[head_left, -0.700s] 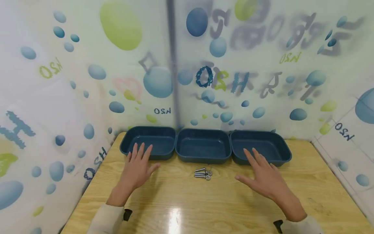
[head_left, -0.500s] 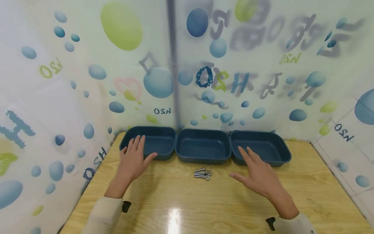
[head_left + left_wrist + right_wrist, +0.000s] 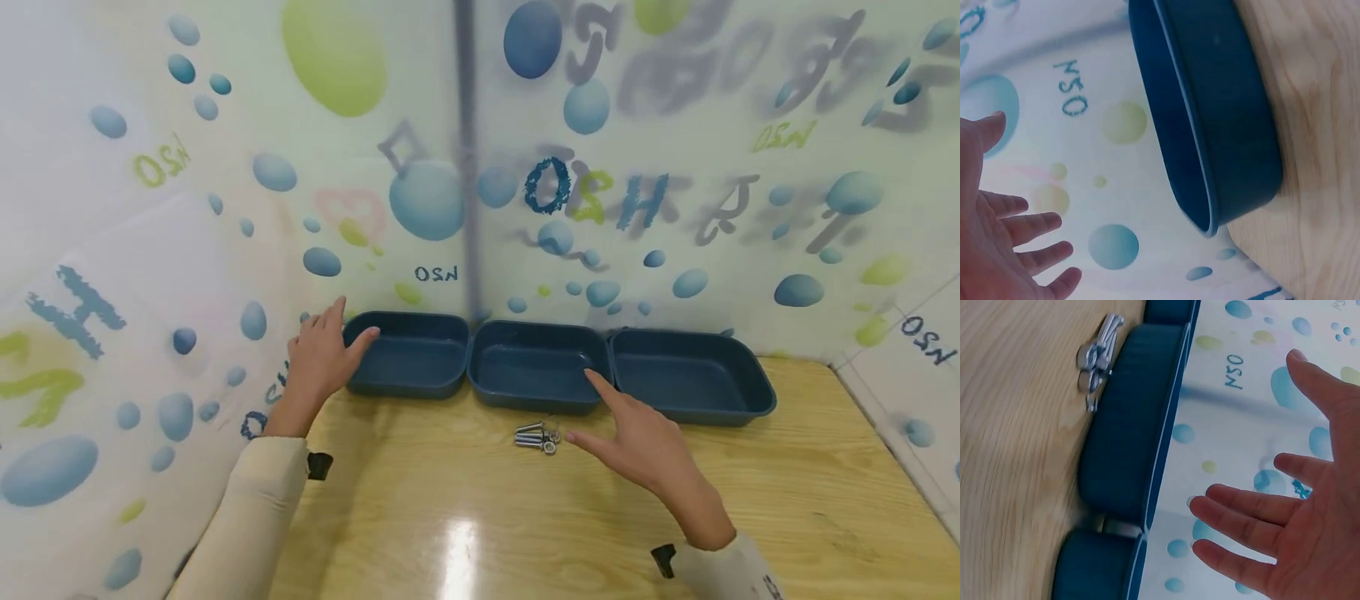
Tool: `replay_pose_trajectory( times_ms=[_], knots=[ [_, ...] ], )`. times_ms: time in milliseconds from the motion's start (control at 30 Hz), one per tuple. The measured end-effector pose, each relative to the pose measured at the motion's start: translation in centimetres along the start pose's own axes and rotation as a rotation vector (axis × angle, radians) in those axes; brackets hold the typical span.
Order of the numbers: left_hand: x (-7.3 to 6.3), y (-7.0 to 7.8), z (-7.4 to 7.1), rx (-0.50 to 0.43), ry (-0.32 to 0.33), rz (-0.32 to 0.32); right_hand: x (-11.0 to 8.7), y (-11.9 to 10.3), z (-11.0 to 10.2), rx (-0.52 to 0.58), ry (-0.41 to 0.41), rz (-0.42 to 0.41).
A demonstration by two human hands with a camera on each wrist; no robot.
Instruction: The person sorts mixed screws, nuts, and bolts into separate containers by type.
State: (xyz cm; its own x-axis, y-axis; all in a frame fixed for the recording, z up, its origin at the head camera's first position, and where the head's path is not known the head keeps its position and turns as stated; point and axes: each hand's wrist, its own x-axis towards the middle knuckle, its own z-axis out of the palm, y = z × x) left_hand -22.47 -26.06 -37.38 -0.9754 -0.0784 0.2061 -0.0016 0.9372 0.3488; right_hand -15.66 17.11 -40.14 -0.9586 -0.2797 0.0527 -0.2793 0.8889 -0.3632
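Several metal bolts and nuts (image 3: 537,437) lie in a small pile on the wooden table, in front of the middle blue bin (image 3: 540,400). My left hand (image 3: 318,358) hovers at the left end of the left bin (image 3: 408,389), fingers spread and holding nothing. To the right of the pile hangs my right hand (image 3: 645,442), its thumb nearest the hardware and its forefinger in front of the gap between the middle and right bins. The right wrist view shows the same bolts and nuts (image 3: 1099,353) and an empty right palm (image 3: 1316,537).
The right bin (image 3: 693,408) stands in line with the other two along the back of the table (image 3: 570,525). Behind them rises a patterned wall covering (image 3: 495,275), and another covered wall closes the left side (image 3: 150,350).
My left hand has moved up and left, to the left bin's outer end. The right hand has shifted left, closer to the bolts and nuts. The head view has turned slightly.
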Motion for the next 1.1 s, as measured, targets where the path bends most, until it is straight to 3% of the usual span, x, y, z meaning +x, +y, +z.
replay_pose_trajectory(
  times_ms=[267,400,600,733,933,1100],
  knots=[
    [3.3,-1.1,-1.2,-0.045,-0.058,-0.059,0.4,-1.3,0.8,0.089,0.017,0.003],
    [4.5,-1.8,-1.9,-0.14,-0.146,-0.087,0.7,-1.7,1.6,0.19,-0.007,0.006],
    [5.9,-3.0,-2.2,-0.327,-0.288,-0.13,1.0,-1.8,3.3,0.427,-0.058,0.028],
    [6.5,-3.9,-1.9,-0.431,-0.337,-0.196,1.1,-1.7,4.4,0.524,-0.079,0.066],
    [7.0,-5.1,-0.8,-0.582,-0.385,-0.339,1.2,-1.2,6.2,0.695,-0.125,0.19],
    [7.1,-6.4,-0.1,-0.683,-0.443,-0.409,1.5,-0.9,7.9,0.842,-0.143,0.281]
  ],
)
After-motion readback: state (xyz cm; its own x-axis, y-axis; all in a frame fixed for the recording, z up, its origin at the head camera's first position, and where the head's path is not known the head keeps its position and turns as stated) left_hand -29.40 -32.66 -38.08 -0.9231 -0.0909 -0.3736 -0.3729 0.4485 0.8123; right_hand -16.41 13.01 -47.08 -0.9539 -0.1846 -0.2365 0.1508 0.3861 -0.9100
